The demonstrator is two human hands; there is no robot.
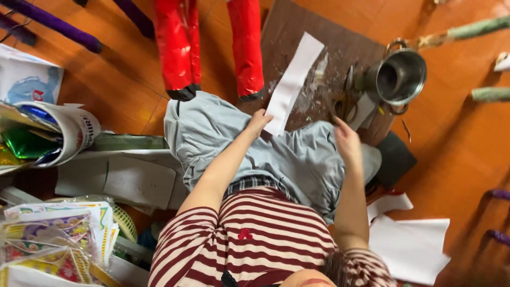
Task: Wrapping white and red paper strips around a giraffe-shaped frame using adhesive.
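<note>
My left hand [258, 122] pinches the near end of a long white paper strip [293, 74], which lies across a brown cardboard sheet [340, 45] on the floor. My right hand [346, 141] hovers with fingers loosely apart over my grey-trousered knee, empty, just short of a pair of scissors [344, 101] on the cardboard. A metal pot [401, 77] stands right of the scissors. I sit on the floor in a red-and-white striped shirt.
Two red paper-wrapped legs [178, 48] stand beyond my knees. White paper sheets [411, 247] lie at my right, next to a black block [396, 157]. Stacks of colourful printed paper [53, 239] and rolls [64, 133] crowd the left. Purple [53, 24] and green wrapped sticks [478, 26] cross the corners.
</note>
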